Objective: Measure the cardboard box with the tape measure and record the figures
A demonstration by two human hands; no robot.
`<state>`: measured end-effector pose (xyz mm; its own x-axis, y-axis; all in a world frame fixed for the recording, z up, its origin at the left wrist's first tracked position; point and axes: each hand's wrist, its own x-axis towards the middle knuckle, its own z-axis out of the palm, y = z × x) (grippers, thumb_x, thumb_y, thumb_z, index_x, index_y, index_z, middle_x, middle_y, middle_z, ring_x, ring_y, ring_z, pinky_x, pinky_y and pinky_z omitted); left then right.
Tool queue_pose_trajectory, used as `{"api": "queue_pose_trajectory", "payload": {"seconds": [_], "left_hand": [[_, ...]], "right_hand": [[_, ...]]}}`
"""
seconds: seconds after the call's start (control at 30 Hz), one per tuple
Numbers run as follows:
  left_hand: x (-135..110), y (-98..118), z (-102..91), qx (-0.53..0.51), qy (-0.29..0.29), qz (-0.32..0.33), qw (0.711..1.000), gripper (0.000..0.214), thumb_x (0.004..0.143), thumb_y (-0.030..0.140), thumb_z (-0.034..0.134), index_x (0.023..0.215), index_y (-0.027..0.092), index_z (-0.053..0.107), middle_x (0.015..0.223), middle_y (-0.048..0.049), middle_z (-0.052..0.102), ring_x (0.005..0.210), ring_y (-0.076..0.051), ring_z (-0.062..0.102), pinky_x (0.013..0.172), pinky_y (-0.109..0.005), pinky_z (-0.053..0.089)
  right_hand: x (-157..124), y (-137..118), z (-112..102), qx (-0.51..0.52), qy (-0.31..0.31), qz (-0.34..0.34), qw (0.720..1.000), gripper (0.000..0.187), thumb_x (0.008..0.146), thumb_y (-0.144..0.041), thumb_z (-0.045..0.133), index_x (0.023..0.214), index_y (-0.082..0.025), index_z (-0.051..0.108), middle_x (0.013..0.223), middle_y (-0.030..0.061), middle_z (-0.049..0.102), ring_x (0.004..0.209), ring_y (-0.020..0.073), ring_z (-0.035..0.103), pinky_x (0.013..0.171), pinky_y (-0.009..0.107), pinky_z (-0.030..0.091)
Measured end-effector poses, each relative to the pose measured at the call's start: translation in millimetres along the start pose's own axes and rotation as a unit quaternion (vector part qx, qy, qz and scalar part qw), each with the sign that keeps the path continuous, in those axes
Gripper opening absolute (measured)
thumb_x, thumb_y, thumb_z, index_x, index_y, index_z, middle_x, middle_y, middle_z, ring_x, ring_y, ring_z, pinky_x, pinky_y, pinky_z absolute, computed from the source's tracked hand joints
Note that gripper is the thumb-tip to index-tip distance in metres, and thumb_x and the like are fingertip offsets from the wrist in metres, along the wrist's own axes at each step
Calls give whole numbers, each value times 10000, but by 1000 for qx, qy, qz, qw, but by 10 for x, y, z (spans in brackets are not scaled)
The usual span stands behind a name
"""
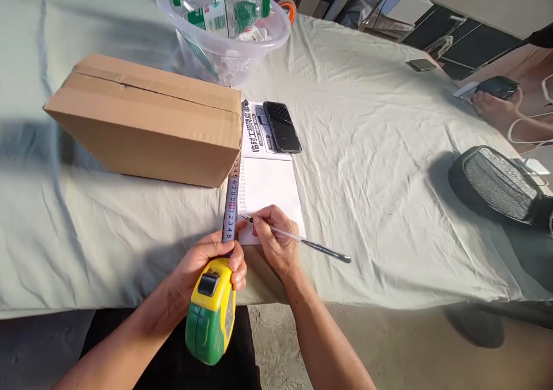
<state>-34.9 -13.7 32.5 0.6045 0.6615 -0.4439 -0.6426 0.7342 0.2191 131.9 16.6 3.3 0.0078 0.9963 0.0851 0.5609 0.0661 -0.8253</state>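
My left hand [216,261] is closed around the blade of a yellow and green tape measure [211,315], whose case hangs at the table's near edge. The numbered blade runs away from me along the left side of a white sheet [272,185] toward the corner of a cardboard box [159,133]. In my right hand [279,237] is a pen [324,250], its tip at the sheet's left side near the blade. A column of small handwritten figures stands on the paper there. A black phone [283,128] lies on the sheet's printed far part.
A clear plastic basin [228,44] holding bottles stands behind the box. At right are a dark mesh-topped object [496,185], a flat dark device [421,65] and another person's hand [496,105] on a black object. A wrinkled pale cloth [367,165] covers the table.
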Motion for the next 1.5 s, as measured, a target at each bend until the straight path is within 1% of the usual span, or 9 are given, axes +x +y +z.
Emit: {"api": "queue_pose_trajectory", "payload": {"seconds": [0.2,0.4,0.6,0.77,0.83,1.03,1.27,1.4,1.5], "left_hand": [[7,2,-6,13,8,-5,1000,116,874,121,484,808,152,574,560,2,533,480,-127,517,518,-246,412],[7,-14,-19,15,4,8,1000,102,871,129,505,785,168,544,582,8,541,486,-123,523,526,-247,409],[2,-15,-19,23,3,2,1000,19,846,153,569,846,171,576,572,16,536,487,-134,530,526,-252,403],[-2,-13,-23,34,8,1,999,165,865,155,537,1019,171,595,570,20,536,492,-142,536,531,-256,393],[-3,-18,-31,40,5,3,999,190,873,155,521,1050,176,587,576,20,539,495,-142,538,534,-257,393],[-8,-26,-33,52,12,6,999,148,876,152,513,1002,175,588,581,16,527,500,-143,532,535,-261,398],[-6,-27,-46,59,9,5,998,155,872,158,521,1011,179,588,581,13,533,503,-149,539,534,-263,396],[-4,-30,-58,60,5,8,998,170,866,171,541,1029,180,586,588,15,543,507,-148,546,536,-264,392],[-2,-28,-62,61,0,7,998,108,861,173,545,964,179,577,588,17,548,505,-145,547,536,-266,379]], "right_hand": [[6,-34,-6,-6,3,14,1000,157,853,-283,506,723,-226,572,624,-6,608,676,172,563,605,282,415],[2,-43,1,-7,-3,18,1000,147,849,-270,499,725,-233,570,625,-5,605,665,174,554,605,292,413],[-5,-39,-16,4,-2,19,1000,161,850,-279,504,705,-239,560,607,-10,590,657,176,557,601,291,412],[-8,-32,-17,4,8,24,1000,144,847,-281,511,720,-238,563,622,-12,598,662,175,558,604,289,407],[-8,-30,-9,0,8,20,1000,146,845,-274,504,716,-237,559,627,-11,601,657,172,552,603,288,404],[-6,-36,-4,-9,4,15,1000,157,836,-260,492,689,-236,545,617,-9,594,649,171,543,594,286,399],[-8,-45,-10,-12,3,14,1000,151,829,-251,490,688,-241,543,600,-11,577,638,172,535,591,288,395],[-14,-37,-11,-6,27,16,999,171,849,-286,494,691,-242,542,603,-10,579,649,175,548,596,292,407],[-18,-34,-7,-10,33,14,999,161,844,-274,491,697,-241,544,604,-10,585,663,179,556,604,294,415]]}}
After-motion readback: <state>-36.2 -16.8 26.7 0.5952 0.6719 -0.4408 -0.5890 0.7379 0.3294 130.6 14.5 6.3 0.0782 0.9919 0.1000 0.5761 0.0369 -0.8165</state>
